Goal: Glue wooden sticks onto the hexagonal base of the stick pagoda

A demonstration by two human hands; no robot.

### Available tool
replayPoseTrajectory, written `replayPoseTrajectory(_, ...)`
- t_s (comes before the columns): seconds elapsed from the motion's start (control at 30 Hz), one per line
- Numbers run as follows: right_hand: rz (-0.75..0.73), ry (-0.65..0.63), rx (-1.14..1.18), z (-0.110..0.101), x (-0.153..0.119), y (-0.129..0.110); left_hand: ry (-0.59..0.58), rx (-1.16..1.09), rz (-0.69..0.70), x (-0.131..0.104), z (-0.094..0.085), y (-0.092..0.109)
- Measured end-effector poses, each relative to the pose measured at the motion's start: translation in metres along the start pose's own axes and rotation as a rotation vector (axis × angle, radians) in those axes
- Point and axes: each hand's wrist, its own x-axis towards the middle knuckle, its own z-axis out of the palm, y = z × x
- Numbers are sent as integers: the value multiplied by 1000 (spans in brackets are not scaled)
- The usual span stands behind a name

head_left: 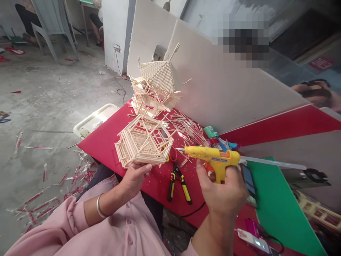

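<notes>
My left hand [137, 177] grips the near edge of a hexagonal wooden-stick frame [130, 149], raised over the red table [101, 142]. Thin sticks criss-cross its open top. In my right hand [222, 192] is a yellow hot glue gun [213, 156] with a small red light and a clear glue stick [271, 163] out of its back. Its nozzle points left, close to the frame's right side; whether they touch I cannot tell. Below lie pliers [179, 181] with black-and-yellow handles. Behind the frame stands a stick-built pavilion model [157, 80] with a pointed roof.
Loose sticks [186, 128] are strewn by a white partition [207, 85]. A green can [211, 132] and a phone [248, 181] lie to the right, near a green board [279, 206]. Plastic wrappers [39, 206] litter the floor. A white stool [94, 119] stands left. Other people sit beyond.
</notes>
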Motion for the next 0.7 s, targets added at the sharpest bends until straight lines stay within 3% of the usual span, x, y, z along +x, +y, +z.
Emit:
replayPoseTrajectory(0.13,-12,7,9,-2,-2,2,10,-117,-65,-2,3,2)
replayPoseTrajectory(0.3,-23,28,8,-4,-1,6,24,-147,1,-2,4,11)
replayPoseTrajectory(0.57,-6,37,49,3,0,2,175,-55,87,-6,-19,45)
replayPoseTrajectory(0.7,-20,36,98,8,-3,-7,258,10,129,-12,-21,50)
